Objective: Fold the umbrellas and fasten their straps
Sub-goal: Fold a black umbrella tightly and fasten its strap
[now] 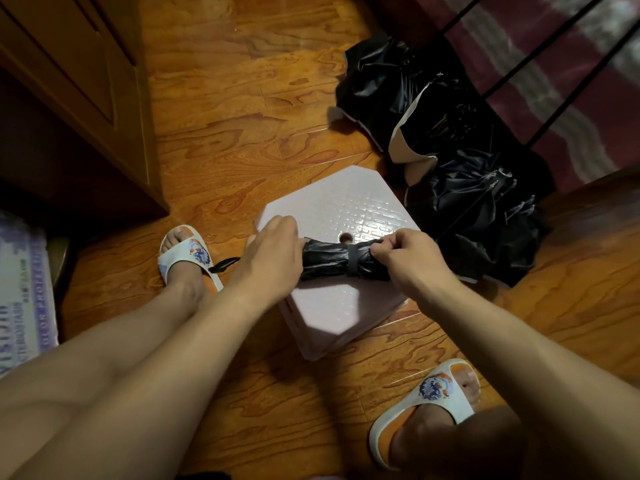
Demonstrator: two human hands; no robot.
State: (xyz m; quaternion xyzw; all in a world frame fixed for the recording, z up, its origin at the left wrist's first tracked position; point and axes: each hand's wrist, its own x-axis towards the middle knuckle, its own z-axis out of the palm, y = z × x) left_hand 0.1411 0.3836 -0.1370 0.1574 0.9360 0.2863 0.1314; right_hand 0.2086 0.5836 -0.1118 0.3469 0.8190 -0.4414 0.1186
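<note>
Both hands work one rolled umbrella (332, 259) lying across the pink stool (346, 206): our left hand (273, 251) clamps the handle end, our right hand (401, 252) pinches the strap (352, 259). Fastening seems underway; next we press the strap closed, then take the loose umbrellas (450, 174) beyond.

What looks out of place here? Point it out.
Two black umbrellas lie crumpled and unfolded on the floor right of the pink stool. The rolled umbrella in both hands looks tidy, strap around it.
</note>
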